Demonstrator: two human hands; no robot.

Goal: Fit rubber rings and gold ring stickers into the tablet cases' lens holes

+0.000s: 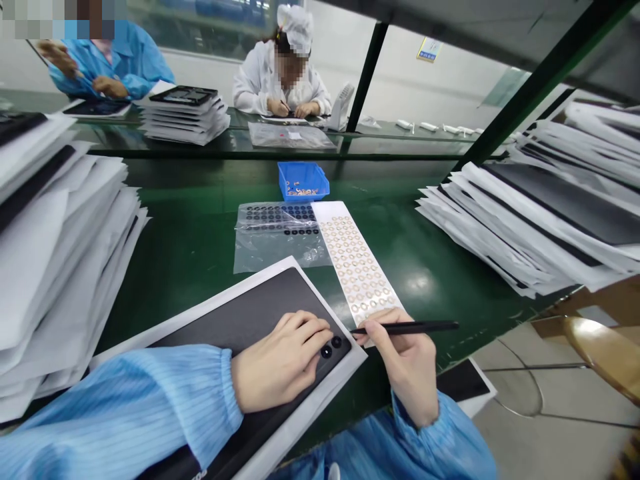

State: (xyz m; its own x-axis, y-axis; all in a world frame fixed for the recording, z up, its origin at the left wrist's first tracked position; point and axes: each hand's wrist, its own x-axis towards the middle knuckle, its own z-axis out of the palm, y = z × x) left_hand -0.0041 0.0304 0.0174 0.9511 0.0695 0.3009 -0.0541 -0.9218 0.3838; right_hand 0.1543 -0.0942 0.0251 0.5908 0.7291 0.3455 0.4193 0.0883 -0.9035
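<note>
Left hand: fingers (305, 330) lightly curled, palm down on the dark panel, pressing or steadying it, not gripping.
Right hand (403, 360): closed on a black stylus (410, 327), pen grip, tip pointing toward the left hand, just off the panel edge.
Panel: dark tablet-like panel (235, 313) on a white backing sheet (320, 320), directly under the left hand. Looks stiff and light, probably scuffs easily; take it by the white sheet edges.
Pads: 2 black round pads (331, 347) on the panel, just past the left fingertips. Small and thin; stylus tip beats fingers.
Strip: 1 white strip of gold rings (355, 260), just ahead of the right hand, its near end under that hand. Flexible; hold by the white margin. Dozens of rings, exact count unclear.
Bag: 1 clear plastic bag of black round pads (277, 220), ahead of the hands, touching the strip. Several rows, count unclear.
Bin: 1 blue bin (303, 181) of small gold parts, beyond the bag.
Stacks: 2 paper-wrapped stacks, left (60, 253) and right (530, 227) of the hands.
</note>
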